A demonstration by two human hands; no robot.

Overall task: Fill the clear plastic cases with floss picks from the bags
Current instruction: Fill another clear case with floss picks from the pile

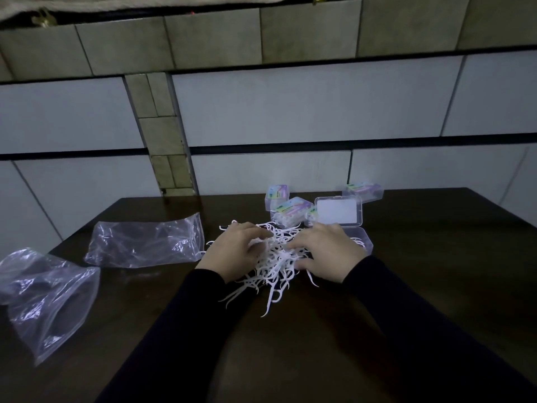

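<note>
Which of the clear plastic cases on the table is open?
The open case just beyond the right hand: its lid stands raised, showing a white label. The other three cases, behind it and to its left, are closed with colourful labels.

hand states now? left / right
Left hand: fingers curled into the floss picks, gathering some.
Right hand: fingers curled on the same pile.
</note>
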